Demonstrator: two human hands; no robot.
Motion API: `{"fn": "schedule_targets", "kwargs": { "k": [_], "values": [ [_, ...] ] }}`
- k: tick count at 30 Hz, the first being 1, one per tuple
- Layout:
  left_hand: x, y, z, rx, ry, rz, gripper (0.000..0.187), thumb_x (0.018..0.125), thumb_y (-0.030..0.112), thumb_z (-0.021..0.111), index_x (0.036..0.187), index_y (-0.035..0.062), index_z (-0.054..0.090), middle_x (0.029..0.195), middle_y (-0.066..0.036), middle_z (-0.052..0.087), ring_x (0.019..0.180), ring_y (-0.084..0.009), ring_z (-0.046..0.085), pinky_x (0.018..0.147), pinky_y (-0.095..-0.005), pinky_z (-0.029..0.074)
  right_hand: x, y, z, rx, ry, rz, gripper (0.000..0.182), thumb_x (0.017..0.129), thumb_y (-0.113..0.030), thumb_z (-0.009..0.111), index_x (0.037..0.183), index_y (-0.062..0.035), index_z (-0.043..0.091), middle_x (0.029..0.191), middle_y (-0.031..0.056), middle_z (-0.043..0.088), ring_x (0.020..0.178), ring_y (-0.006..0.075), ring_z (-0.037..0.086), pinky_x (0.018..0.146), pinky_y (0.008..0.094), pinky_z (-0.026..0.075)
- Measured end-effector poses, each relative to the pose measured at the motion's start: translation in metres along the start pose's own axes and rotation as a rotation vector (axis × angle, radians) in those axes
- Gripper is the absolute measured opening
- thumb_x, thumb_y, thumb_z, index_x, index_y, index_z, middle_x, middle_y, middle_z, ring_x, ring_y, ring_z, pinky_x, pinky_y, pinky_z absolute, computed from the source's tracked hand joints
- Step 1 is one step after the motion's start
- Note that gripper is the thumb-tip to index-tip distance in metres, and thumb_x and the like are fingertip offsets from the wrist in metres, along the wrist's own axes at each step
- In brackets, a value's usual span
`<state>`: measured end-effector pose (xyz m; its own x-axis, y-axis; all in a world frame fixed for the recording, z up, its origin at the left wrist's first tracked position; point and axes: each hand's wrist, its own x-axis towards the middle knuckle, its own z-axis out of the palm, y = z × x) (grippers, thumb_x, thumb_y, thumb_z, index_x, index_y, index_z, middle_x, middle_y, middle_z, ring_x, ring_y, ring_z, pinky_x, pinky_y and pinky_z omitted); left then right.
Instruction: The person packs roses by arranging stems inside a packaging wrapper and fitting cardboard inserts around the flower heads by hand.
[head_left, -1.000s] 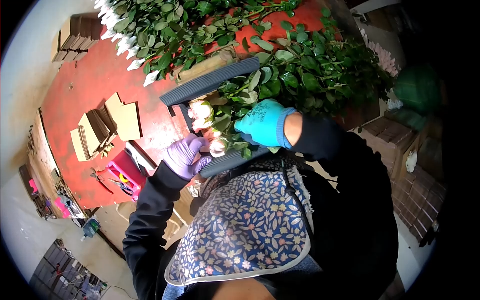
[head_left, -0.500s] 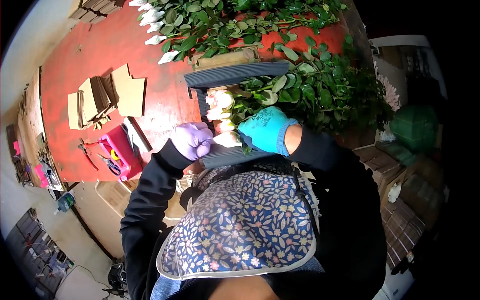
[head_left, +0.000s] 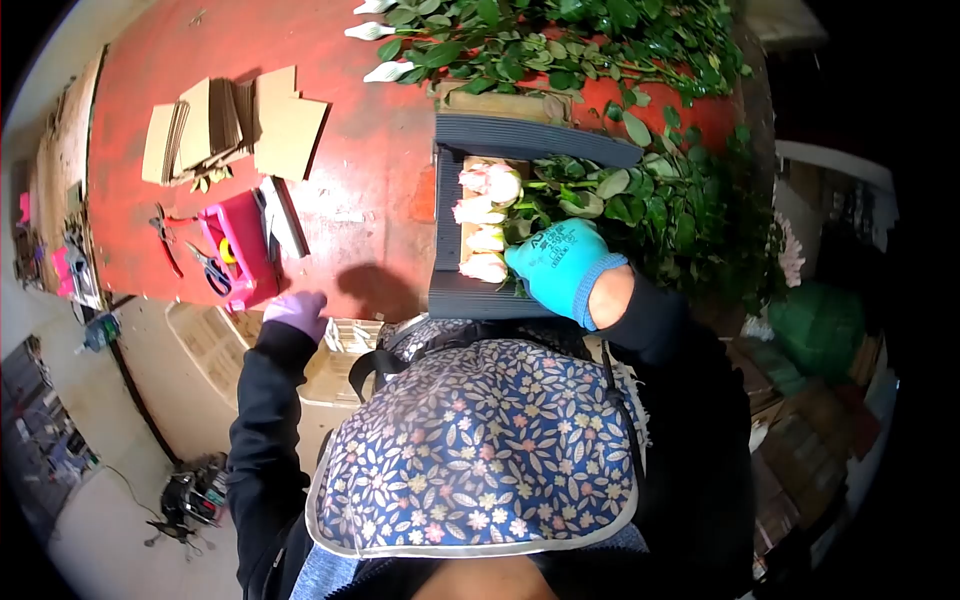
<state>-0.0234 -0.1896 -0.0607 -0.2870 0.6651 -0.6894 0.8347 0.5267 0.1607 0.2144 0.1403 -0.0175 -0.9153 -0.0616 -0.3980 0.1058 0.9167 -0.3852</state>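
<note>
My right hand (head_left: 560, 262), in a teal glove, is closed round rose stems just behind the blooms. Several pale pink-and-white roses (head_left: 485, 238) lie in a column with their heads on brown cardboard (head_left: 467, 200), inside a dark ridged holder (head_left: 450, 165). Their leafy stems (head_left: 660, 205) stretch to the right. My left hand (head_left: 298, 314), in a lilac glove, is off the roses at the table's front edge, just below a pink box (head_left: 243, 250). Its fingers are mostly turned from view, and I cannot see anything in them.
Cut cardboard pieces (head_left: 235, 125) are stacked on the red table (head_left: 360, 120). Pliers (head_left: 165, 240) and scissors (head_left: 213, 272) lie by the pink box. More roses in white sleeves (head_left: 390, 72) lie at the back. A pale crate (head_left: 215, 345) stands below the table edge.
My left hand has let go of the front rose and moved left and down to the table edge. My right hand keeps hold of the stems. The whole view has shifted.
</note>
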Motion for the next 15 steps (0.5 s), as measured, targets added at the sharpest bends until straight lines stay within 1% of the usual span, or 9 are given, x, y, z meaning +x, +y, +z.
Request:
{"fn": "schedule_targets", "kwargs": {
  "k": [2, 3, 5, 7, 8, 9, 11, 13, 15],
  "values": [
    [0.006, 0.032, -0.023, -0.021, 0.226, 0.075, 0.017, 0.081, 0.02, 0.065, 0.094, 0.0085, 0.063, 0.083, -0.015, 0.062, 0.08, -0.0354, 0.064, 0.067, -0.0474, 0.051, 0.002, -0.001, -0.006, -0.008, -0.048, -0.004, 0.011, 0.08, -0.014, 0.059, 0.083, -0.01, 0.068, 0.072, 0.0106, 0.067, 0.068, 0.0307, 0.066, 0.061, 0.0438, 0.052],
    [0.008, 0.051, -0.041, -0.035, 0.315, 0.162, 0.015, 0.083, 0.019, 0.064, 0.092, 0.0077, 0.06, 0.081, -0.016, 0.061, 0.076, -0.0368, 0.063, 0.064, -0.0481, 0.05, 0.004, -0.001, -0.006, -0.03, -0.067, -0.02, 0.011, 0.08, -0.014, 0.059, 0.083, -0.01, 0.068, 0.072, 0.0106, 0.067, 0.068, 0.0307, 0.066, 0.061, 0.0438, 0.052],
    [0.008, 0.09, -0.072, -0.061, 0.479, 0.311, 0.015, 0.08, 0.011, 0.065, 0.094, 0.0085, 0.063, 0.084, -0.013, 0.062, 0.074, -0.0351, 0.063, 0.064, -0.0449, 0.052, 0.005, 0.0, -0.004, -0.033, -0.055, -0.002, 0.009, 0.08, -0.014, 0.06, 0.083, -0.01, 0.067, 0.072, 0.0111, 0.066, 0.068, 0.0312, 0.066, 0.061, 0.0446, 0.051],
    [0.009, 0.118, -0.08, -0.124, 0.543, 0.484, 0.016, 0.075, 0.012, 0.068, 0.09, 0.0091, 0.065, 0.093, -0.008, 0.066, 0.075, -0.0305, 0.065, 0.062, -0.0426, 0.053, 0.009, 0.001, -0.006, -0.031, -0.109, -0.005, 0.009, 0.08, -0.014, 0.06, 0.084, -0.0101, 0.067, 0.072, 0.0112, 0.067, 0.068, 0.0314, 0.066, 0.06, 0.045, 0.051],
    [0.011, 0.131, -0.084, -0.131, 0.57, 0.571, 0.017, 0.075, 0.013, 0.069, 0.092, 0.0096, 0.066, 0.097, -0.005, 0.066, 0.073, -0.0286, 0.065, 0.061, -0.0419, 0.053, 0.01, 0.002, -0.006, -0.005, -0.144, 0.011, 0.009, 0.08, -0.014, 0.06, 0.085, -0.0102, 0.067, 0.072, 0.0113, 0.067, 0.068, 0.0317, 0.066, 0.06, 0.0454, 0.051],
    [0.013, 0.142, -0.086, -0.135, 0.564, 0.666, 0.023, 0.076, 0.017, 0.069, 0.098, 0.0099, 0.067, 0.108, -0.005, 0.066, 0.074, -0.0266, 0.064, 0.063, -0.0398, 0.053, 0.011, 0.002, -0.007, -0.014, -0.145, 0.012, 0.009, 0.08, -0.014, 0.06, 0.085, -0.0102, 0.067, 0.072, 0.0113, 0.067, 0.068, 0.0317, 0.066, 0.06, 0.0454, 0.051],
    [0.025, 0.156, -0.075, -0.214, 0.541, 0.776, 0.031, 0.078, 0.023, 0.068, 0.107, 0.0103, 0.068, 0.119, -0.005, 0.065, 0.082, -0.0246, 0.062, 0.069, -0.0387, 0.052, 0.01, 0.001, -0.004, 0.01, -0.134, 0.04, 0.01, 0.081, -0.015, 0.06, 0.088, -0.0105, 0.066, 0.071, 0.0113, 0.066, 0.067, 0.0319, 0.066, 0.059, 0.0458, 0.05],
    [0.035, 0.166, -0.059, -0.133, 0.569, 0.758, 0.037, 0.08, 0.027, 0.067, 0.114, 0.011, 0.067, 0.125, -0.004, 0.063, 0.092, -0.0229, 0.059, 0.075, -0.0372, 0.05, 0.004, 0.004, 0.0, 0.016, -0.086, 0.015, 0.012, 0.082, -0.016, 0.061, 0.092, -0.0102, 0.066, 0.072, 0.0114, 0.066, 0.067, 0.0316, 0.066, 0.058, 0.0451, 0.05],
    [0.039, 0.169, -0.051, -0.092, 0.55, 0.726, 0.041, 0.08, 0.03, 0.067, 0.117, 0.0121, 0.066, 0.124, -0.002, 0.064, 0.096, -0.022, 0.057, 0.077, -0.0361, 0.048, 0.0, 0.003, 0.0, 0.054, 0.02, 0.015, 0.01, 0.083, -0.018, 0.06, 0.086, -0.0107, 0.065, 0.07, 0.0104, 0.067, 0.069, 0.031, 0.068, 0.061, 0.0451, 0.051]
  ]
}}
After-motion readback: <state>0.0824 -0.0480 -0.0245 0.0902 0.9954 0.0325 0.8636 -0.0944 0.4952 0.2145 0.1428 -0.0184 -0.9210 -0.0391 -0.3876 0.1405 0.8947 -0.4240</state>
